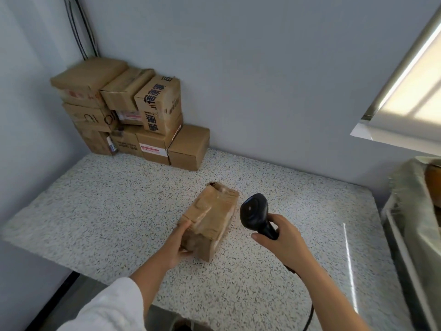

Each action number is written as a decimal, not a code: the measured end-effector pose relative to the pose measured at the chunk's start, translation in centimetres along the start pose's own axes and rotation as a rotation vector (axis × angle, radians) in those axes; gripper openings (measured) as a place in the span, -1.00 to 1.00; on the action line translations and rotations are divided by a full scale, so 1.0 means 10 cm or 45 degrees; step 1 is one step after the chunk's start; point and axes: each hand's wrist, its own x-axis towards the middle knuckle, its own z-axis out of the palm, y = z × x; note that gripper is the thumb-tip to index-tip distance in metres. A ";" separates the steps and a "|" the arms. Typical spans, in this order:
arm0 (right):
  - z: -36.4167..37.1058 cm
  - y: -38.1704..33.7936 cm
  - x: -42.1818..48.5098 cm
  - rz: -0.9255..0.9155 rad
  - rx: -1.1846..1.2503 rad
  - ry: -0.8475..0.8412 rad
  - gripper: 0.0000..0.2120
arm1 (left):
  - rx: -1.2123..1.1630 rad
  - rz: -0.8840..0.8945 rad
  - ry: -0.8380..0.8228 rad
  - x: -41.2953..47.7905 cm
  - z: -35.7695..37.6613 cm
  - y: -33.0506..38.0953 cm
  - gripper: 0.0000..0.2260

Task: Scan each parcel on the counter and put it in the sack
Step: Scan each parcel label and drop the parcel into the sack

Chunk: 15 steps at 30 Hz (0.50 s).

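A brown, tape-wrapped cardboard parcel [211,217] lies on the speckled counter [107,211] near its middle. My left hand [176,247] grips the parcel's near end, thumb on top and fingers round the end face. My right hand [282,237] holds a black handheld scanner [256,215] by its handle, just right of the parcel, its head tilted up and toward the parcel. A cable runs from the handle down under my forearm. The sack [415,211], pale and woven, stands open at the right edge with something brown inside.
Several stacked cardboard boxes [133,113] fill the far left corner against the grey wall. A metal frame [405,259] holds the sack beside the counter's right edge. A window with a bright sill [405,91] is at the upper right.
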 end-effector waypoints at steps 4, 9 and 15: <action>-0.03 -0.01 0.00 0.011 0.046 -0.014 -0.68 | 0.421 0.247 0.503 0.08 -0.02 0.05 -0.59; -0.01 -0.04 0.01 0.001 0.045 -0.041 -0.69 | 1.159 0.705 0.650 0.08 0.12 0.17 -0.70; -0.01 -0.05 0.02 -0.005 0.040 -0.040 -0.69 | 1.812 0.628 0.527 0.01 0.29 0.23 -0.66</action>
